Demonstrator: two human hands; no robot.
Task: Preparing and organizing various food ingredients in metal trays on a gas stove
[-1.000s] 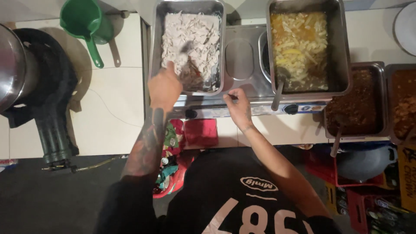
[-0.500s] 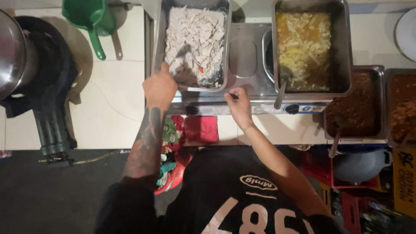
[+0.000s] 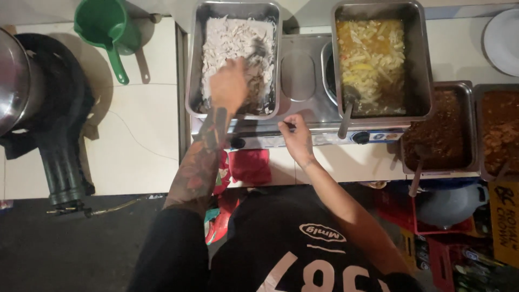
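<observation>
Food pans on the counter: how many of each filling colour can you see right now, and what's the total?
White shredded filling, under the left hand: 1
Yellow filling: 1
Dark brown filling: 1
Red-brown filling, cut off at the frame edge: 1
Total: 4 pans

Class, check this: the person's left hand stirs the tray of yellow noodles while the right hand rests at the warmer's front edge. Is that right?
Not quite. The head view shows the left hand in the tray of white shredded food, not the yellow noodle tray. The right hand is at the warmer's front edge.
</observation>
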